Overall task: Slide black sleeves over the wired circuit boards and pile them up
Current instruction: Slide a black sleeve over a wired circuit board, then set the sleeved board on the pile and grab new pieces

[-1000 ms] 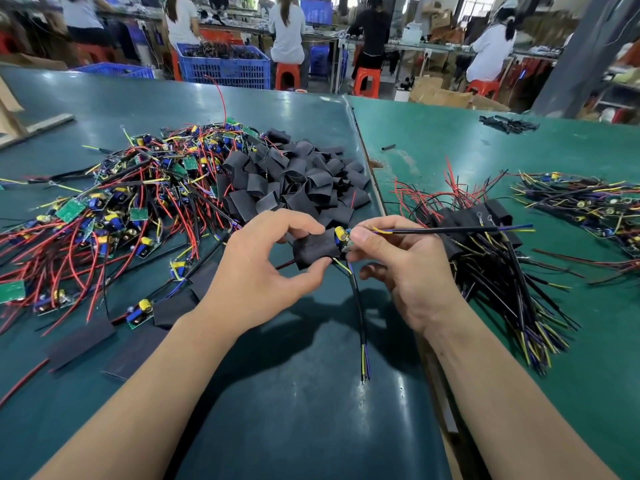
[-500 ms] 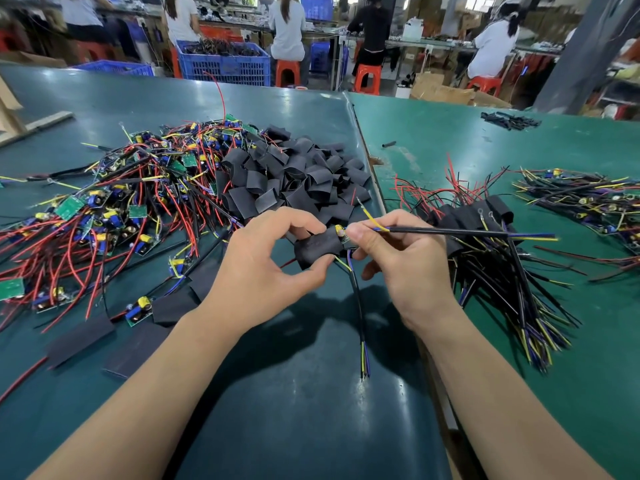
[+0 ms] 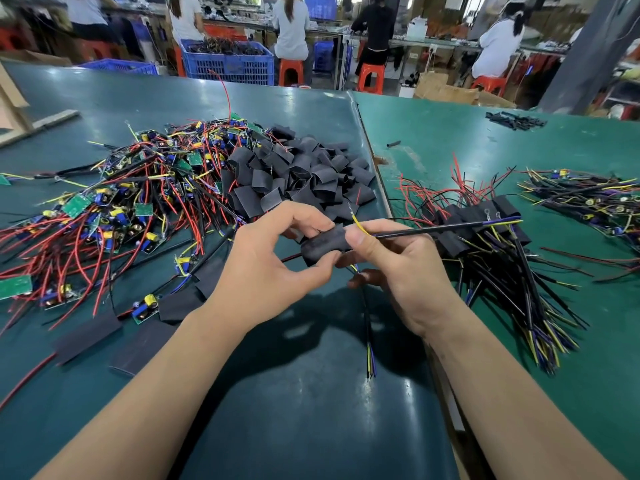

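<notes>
The green worktable [image 3: 311,393] carries everything, and the black sleeve [image 3: 320,245] held over its middle serves as the landmark. Left of that sleeve spreads the biggest heap, unsleeved circuit boards [image 3: 114,209] tangled in red, black and yellow wires. Just behind the sleeve lies a mound of loose black sleeves [image 3: 304,178]. To its right sits the pile of finished sleeved boards [image 3: 485,237], their wires fanning toward the near edge, and farther right a second tangle of wired boards [image 3: 588,199]. Far behind the sleeve, past the table's back edge, a blue crate [image 3: 228,65] stands filled with dark wired parts that are too blurred to name. The left hand [image 3: 266,268] pinches the sleeve between thumb and curled fingers; no board shows outside the sleeve, so whether one sits inside cannot be told. The right hand [image 3: 398,271] touches the sleeve's right end and pinches a black cable [image 3: 433,230] that runs out to the right, while another wire bundle [image 3: 367,327] hangs below the sleeve
</notes>
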A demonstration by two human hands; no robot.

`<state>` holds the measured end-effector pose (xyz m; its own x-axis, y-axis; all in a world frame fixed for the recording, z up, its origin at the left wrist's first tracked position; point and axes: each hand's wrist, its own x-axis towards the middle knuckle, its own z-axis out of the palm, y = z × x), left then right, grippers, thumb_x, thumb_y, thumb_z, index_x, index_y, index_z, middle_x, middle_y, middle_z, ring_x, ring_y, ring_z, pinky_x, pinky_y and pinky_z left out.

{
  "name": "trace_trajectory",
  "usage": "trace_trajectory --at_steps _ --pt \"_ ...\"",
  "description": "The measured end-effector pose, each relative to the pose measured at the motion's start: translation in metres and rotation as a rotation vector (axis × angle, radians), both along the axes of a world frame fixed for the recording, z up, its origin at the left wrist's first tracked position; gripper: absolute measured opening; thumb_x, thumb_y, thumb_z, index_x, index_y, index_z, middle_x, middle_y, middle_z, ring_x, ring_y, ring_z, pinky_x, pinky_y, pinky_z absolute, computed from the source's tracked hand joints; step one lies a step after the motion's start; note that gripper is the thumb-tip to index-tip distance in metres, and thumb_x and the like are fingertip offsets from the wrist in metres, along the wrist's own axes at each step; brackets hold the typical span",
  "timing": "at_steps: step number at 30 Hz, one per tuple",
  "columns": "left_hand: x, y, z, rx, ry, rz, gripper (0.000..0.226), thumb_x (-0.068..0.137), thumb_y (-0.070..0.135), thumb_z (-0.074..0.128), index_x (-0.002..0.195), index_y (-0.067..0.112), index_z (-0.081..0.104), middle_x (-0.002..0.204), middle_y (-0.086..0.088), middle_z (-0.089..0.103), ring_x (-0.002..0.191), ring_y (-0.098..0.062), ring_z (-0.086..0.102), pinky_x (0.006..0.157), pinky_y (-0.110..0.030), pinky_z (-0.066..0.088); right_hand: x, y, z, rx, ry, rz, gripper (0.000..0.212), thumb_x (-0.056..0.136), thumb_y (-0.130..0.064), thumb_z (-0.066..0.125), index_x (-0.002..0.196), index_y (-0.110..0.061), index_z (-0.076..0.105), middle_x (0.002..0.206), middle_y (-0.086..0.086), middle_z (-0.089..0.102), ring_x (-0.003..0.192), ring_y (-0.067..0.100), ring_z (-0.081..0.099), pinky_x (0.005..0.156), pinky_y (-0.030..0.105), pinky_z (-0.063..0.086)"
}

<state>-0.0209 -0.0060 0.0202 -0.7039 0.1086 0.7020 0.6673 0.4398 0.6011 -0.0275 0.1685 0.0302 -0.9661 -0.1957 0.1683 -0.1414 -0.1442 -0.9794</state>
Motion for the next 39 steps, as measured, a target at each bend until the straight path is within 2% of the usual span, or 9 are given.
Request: trace_trajectory --at_steps 4,8,10,13,18,23,27,34,39 --pt "-0.001 -0.002 -0.002 -0.016 0.001 0.024 0.035 0.073 0.003 0.082 0.104 0.008 0.067 0.097 0.000 0.070 0.090 -0.014 0.064 0.085 -0.022 0.046 -0.002 -0.001 -0.001 -0.101 -0.092 0.039 0.033 0.074 -0.021 0.070 0.104 -0.011 0.059 0.080 0.004 0.072 0.067 0.023 0.071 0.052 0.027 0.054" --pt "-0.002 -0.001 -0.002 -0.082 0.036 0.029 0.035 0.075 0.010 0.083 0.105 0.012 0.066 0.103 -0.001 0.070 0.096 -0.018 0.064 0.087 -0.029 0.048 -0.003 0.002 -0.001 0.052 -0.139 0.081 0.017 0.080 -0.031 0.068 0.085 -0.015 0.067 0.073 0.008 0.069 0.057 0.020 0.065 0.048 0.024 0.051" --pt "-0.002 -0.002 -0.002 -0.091 0.081 0.056 0.035 0.078 0.020 0.082 0.107 0.011 0.066 0.108 0.000 0.069 0.101 -0.020 0.064 0.091 -0.037 0.049 -0.003 0.003 -0.001 0.042 -0.117 0.021 0.011 0.086 -0.021 0.067 0.079 -0.012 0.067 0.065 0.009 0.067 0.051 0.017 0.062 0.047 0.023 0.050" --pt "-0.003 -0.004 -0.001 -0.036 0.106 0.141 0.031 0.085 0.032 0.072 0.106 0.011 0.066 0.105 0.002 0.067 0.100 -0.021 0.062 0.091 -0.035 0.048 -0.008 0.008 0.007 -0.145 -0.034 -0.243 0.009 0.089 -0.007 0.065 0.080 -0.009 0.066 0.063 0.008 0.070 0.051 0.018 0.066 0.049 0.022 0.053" --pt "-0.003 -0.005 -0.002 -0.013 0.102 0.157 0.024 0.089 0.026 0.065 0.106 0.010 0.065 0.102 0.004 0.065 0.096 -0.021 0.062 0.089 -0.030 0.048 -0.019 0.041 0.022 -0.577 0.012 -0.698 0.009 0.093 -0.010 0.064 0.084 -0.008 0.064 0.071 0.005 0.074 0.060 0.014 0.071 0.052 0.018 0.054" --pt "-0.004 -0.006 -0.002 -0.012 0.102 0.163 0.022 0.090 0.025 0.064 0.106 0.011 0.065 0.101 0.002 0.065 0.095 -0.021 0.062 0.086 -0.033 0.049 -0.025 0.064 0.019 -0.858 -0.211 -0.777 0.018 0.100 -0.015 0.054 0.087 -0.004 0.057 0.068 0.003 0.071 0.059 0.013 0.071 0.049 0.016 0.052" --pt "-0.004 -0.007 -0.002 -0.003 0.099 0.155 0.021 0.090 0.024 0.064 0.105 0.010 0.065 0.099 0.002 0.064 0.093 -0.023 0.062 0.085 -0.037 0.050 -0.025 0.063 0.015 -0.816 -0.242 -0.788 0.024 0.099 -0.020 0.055 0.079 -0.008 0.053 0.054 0.000 0.066 0.053 0.012 0.069 0.047 0.014 0.049" --pt "-0.006 -0.011 -0.002 -0.097 0.071 0.177 0.012 0.090 0.021 0.064 0.096 0.012 0.069 0.095 0.004 0.067 0.094 -0.020 0.061 0.087 -0.037 0.048 -0.020 0.048 0.014 -0.519 -0.340 -0.629 0.031 0.097 -0.028 0.053 0.067 -0.018 0.055 0.055 -0.004 0.066 0.042 0.007 0.056 0.039 0.012 0.039" --pt "-0.019 -0.029 -0.011 -0.429 -0.186 0.612 0.031 0.090 0.040 0.063 0.109 0.017 0.069 0.112 -0.005 0.066 0.109 -0.033 0.052 0.091 -0.047 0.043 -0.019 0.037 0.011 -0.281 -0.267 -0.549 0.032 0.095 -0.026 0.057 0.065 -0.015 0.058 0.055 0.000 0.066 0.040 0.009 0.053 0.039 0.014 0.038"
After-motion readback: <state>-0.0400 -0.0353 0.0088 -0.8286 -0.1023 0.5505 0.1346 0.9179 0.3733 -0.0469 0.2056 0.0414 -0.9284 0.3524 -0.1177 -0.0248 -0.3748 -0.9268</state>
